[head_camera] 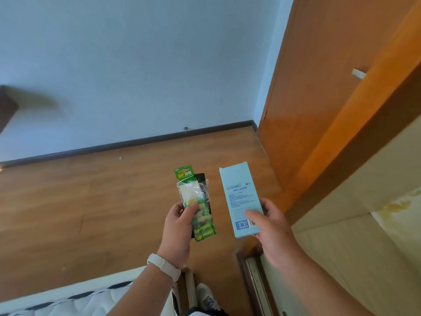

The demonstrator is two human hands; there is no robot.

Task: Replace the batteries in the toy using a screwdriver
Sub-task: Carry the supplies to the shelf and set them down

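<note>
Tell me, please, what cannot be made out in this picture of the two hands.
All in the head view:
- Light blue cardboard box in the right hand: its walls hide the contents; print too small to read.
- Green plastic battery pack in the left hand: thumb and glare hide the battery count.
- Flat black item behind that pack: mostly covered, unidentifiable.
- Dark shape at the left edge: blurred, cut off.

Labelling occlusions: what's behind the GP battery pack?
A flat black object sticks out above and right of the battery pack, both gripped by the left hand. The pack covers most of it, so what it is cannot be told.
</note>
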